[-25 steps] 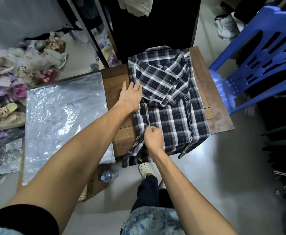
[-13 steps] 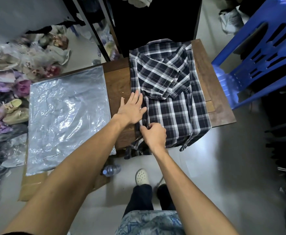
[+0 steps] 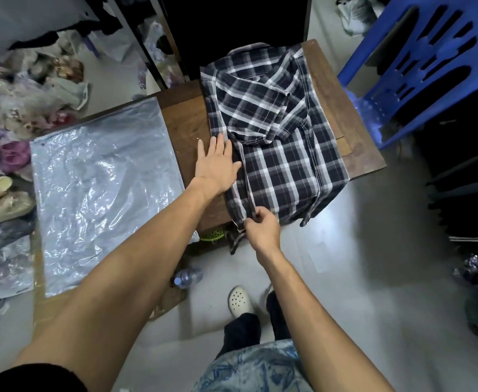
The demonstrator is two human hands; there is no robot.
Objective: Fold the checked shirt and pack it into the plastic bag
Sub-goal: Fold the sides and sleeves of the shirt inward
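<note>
At the left end of the wooden tabletop (image 3: 186, 120) the clear plastic bag (image 3: 102, 188) lies flat and crinkled, its near end hanging past the tabletop's near edge, well apart from both hands and not yet touched. The left hand (image 3: 218, 165) lies with fingers straight and together, pressing the left folded edge of the checked shirt (image 3: 283, 142); a second ago it sat further up the shirt's side, near the tucked sleeve, and it has slid back along the fold towards the near edge. The right hand (image 3: 263, 230) has dropped back too: it pinches the shirt's hem at the near edge of the tabletop, thumb and forefinger curled round a strip of fabric, where before it held the cloth a little higher. That reads as the side fold being smoothed and pulled taut along its length, so the lengthwise folding looks nearly settled, with the fold up from the hem and the bagging left to do. The shirt, dark navy with white checks, lies collar away at the far edge, a short sleeve folded across its upper body, its sides turned in to a narrow panel on the right half of the tabletop; the tail droops over the near edge, and a loose bit hangs below the right hand
</note>
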